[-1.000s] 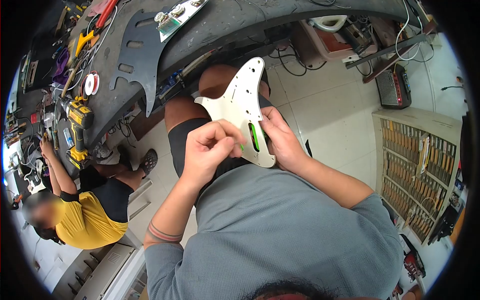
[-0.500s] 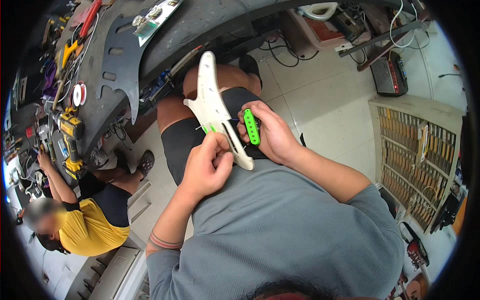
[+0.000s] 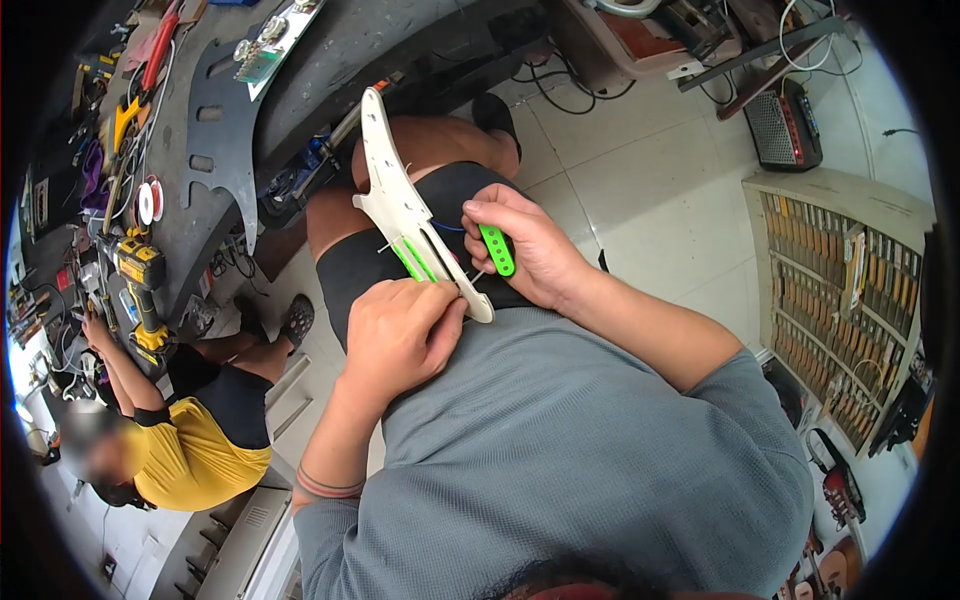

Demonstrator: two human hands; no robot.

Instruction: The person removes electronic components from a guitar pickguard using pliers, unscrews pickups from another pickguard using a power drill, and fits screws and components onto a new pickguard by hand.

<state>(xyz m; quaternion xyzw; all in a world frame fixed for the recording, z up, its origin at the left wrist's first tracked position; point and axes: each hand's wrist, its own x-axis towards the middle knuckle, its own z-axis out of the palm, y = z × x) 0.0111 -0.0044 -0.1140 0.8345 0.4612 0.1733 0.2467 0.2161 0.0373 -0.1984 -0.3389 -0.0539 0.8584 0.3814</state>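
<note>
A cream pickguard [image 3: 392, 180] stands tilted over my lap, its narrow end pointing toward the bench. My left hand [image 3: 395, 330] grips its lower part between thumb and fingers. Part of a green piece [image 3: 415, 260] shows in a slot beside those fingers. My right hand [image 3: 530, 245] holds a green pickup cover [image 3: 496, 250] with a row of dark holes, just right of the pickguard and apart from it. A blue wire [image 3: 448, 227] runs between the pickguard and the right hand's fingers.
On the dark bench [image 3: 330, 60] lie a black pickguard [image 3: 222, 140], a white plate with knobs [image 3: 275, 45], a wire spool [image 3: 150, 200] and a yellow drill [image 3: 142, 270]. A co-worker in yellow [image 3: 205, 455] sits at left. A tool rack [image 3: 840, 290] and an amplifier [image 3: 782, 130] stand right.
The pickguard has turned from nearly face-on to steeply tilted and shifted left. My right hand has come away from it with the green cover, which was earlier seen in the slot.
</note>
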